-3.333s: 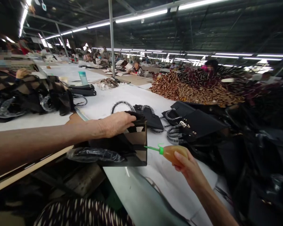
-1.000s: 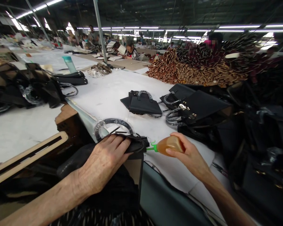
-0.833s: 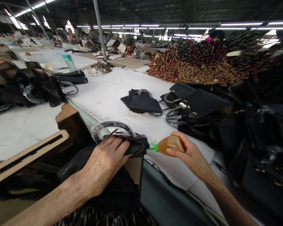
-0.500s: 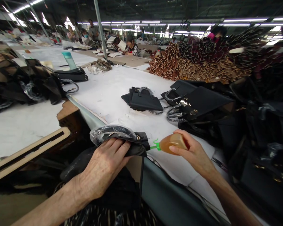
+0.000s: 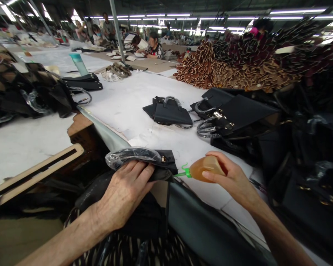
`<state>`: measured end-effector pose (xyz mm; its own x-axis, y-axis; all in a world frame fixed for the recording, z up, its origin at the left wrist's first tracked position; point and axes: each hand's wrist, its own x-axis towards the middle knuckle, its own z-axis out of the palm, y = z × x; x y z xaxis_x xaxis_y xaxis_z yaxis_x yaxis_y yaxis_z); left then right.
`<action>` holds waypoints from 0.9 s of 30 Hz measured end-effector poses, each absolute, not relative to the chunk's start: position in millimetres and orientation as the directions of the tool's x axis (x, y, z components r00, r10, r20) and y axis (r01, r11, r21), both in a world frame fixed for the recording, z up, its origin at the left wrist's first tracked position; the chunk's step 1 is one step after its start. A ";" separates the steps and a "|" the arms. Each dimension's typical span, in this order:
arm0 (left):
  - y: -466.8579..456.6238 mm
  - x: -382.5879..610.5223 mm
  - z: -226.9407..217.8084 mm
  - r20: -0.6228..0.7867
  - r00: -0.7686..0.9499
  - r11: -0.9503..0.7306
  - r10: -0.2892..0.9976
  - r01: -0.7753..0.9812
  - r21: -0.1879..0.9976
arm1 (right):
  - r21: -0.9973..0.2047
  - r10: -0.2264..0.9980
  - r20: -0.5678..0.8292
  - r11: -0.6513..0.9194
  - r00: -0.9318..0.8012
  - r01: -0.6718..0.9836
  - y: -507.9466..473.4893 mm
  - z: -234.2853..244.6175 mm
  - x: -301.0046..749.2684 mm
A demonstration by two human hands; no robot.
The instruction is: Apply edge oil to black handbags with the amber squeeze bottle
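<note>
My left hand grips the upper edge of a black handbag in front of me, its fingers closed over the material and the thumb tucked beneath. The bag's handle, wrapped in clear plastic, arches just beyond my fingers, with a small metal fitting to its right. In my right hand is a glue bottle of amber liquid, lying on its side. Its thin green nozzle points left and meets the bag's right corner; whether the tip touches is unclear.
Black handbags lie on the white table, with more heaped at right and left. Brown and maroon pieces are stacked behind. A slotted wooden board sits at left. A teal bottle stands farther back, near a seated person.
The nozzle tip sits slightly lower against the bag's corner, and the glue bottle has shifted a little to the right. The left hand keeps its hold. My view has tilted slightly downward.
</note>
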<state>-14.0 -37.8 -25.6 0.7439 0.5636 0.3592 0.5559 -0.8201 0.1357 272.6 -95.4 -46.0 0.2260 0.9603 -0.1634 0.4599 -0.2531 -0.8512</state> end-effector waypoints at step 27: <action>-40.4 -14.1 -22.4 0.386 0.748 -0.835 0.540 0.533 0.137 | -0.807 0.916 -0.307 -0.394 0.258 0.440 -134.1 -25.8 257.2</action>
